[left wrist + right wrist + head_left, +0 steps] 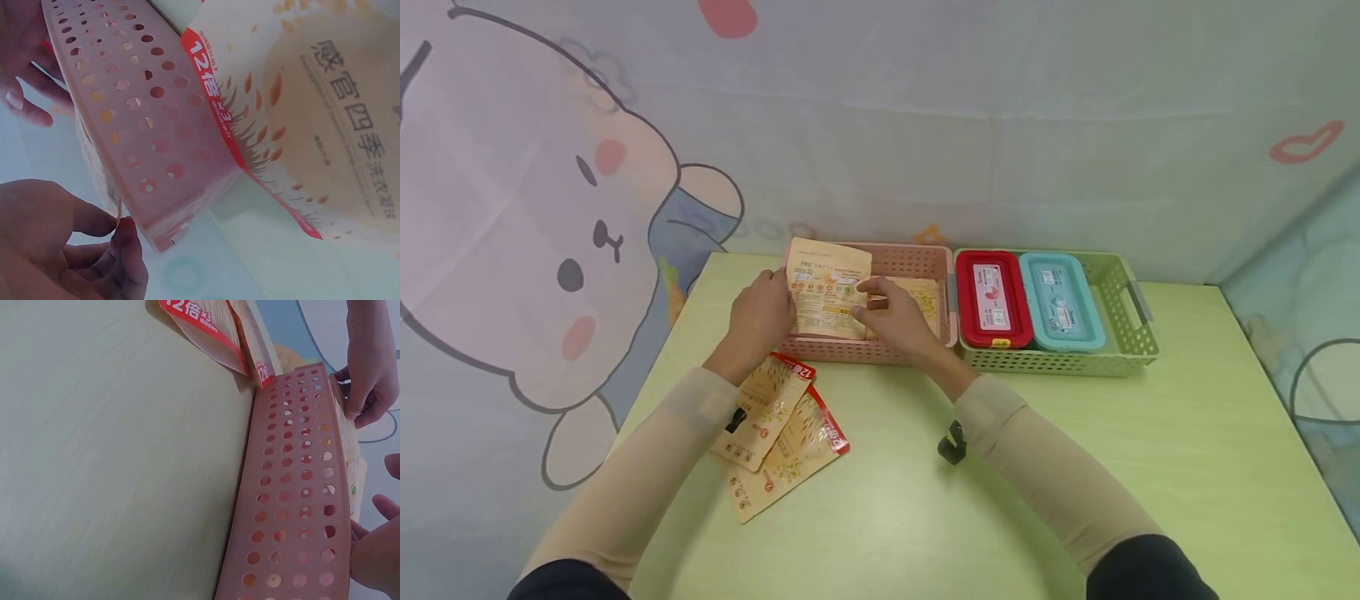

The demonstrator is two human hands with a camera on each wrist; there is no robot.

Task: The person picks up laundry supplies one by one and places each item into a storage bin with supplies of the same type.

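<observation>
A: Which object is central?
B: A flexible, rectangular cream pouch with printed text (829, 292), upper centre of the frame, at the perforated pink plastic basket (876, 354), partly above its rim. Left hand (762, 312): pinching the pouch's left edge. Right hand (897, 317): beside its right side, thumb and forefinger parted, nothing visibly gripped.
A: Which step?
B: Apparently, settling the pouch inside the basket. The next move would call for lowering it below the rim, then loosening the left pinch.
A: Surroundings?
B: Left of centre, two overlapping red-banded cream pouches (771, 396) on a pale-green table (910, 517); right of centre, a perforated light-green plastic basket (1123, 333) bearing red (994, 298) and pale-blue (1062, 302) lidded boxes.
</observation>
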